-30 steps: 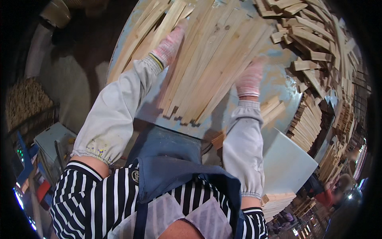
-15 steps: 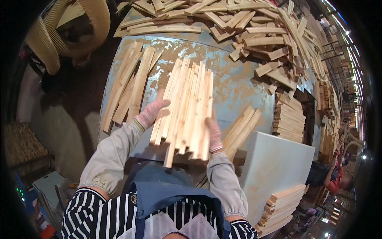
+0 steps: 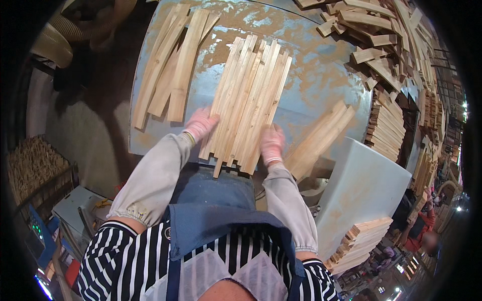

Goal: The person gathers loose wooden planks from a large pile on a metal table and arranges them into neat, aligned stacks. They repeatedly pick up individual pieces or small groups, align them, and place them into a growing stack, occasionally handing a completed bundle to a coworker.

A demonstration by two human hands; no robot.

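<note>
A flat row of several light wooden strips lies between my hands at the near edge of a blue-grey, sawdust-marked table. Their ends are uneven, and one strip sticks out towards me. My left hand, in a pinkish glove, is closed on the left side of the row near its close end. On the opposite side my right hand, gloved alike, presses in with curled fingers. The fingertips of both hands are partly hidden by the wood.
Longer boards lie on the table's left, two more boards on its right. A heap of loose pieces fills the far right, with stacked strips below it. A grey panel stands near my right arm. Another person is far right.
My view has shifted, so the table sits higher in the picture. The row of strips, tilted up before, now looks flatter and lower against the table. Both hands stay at its sides.
</note>
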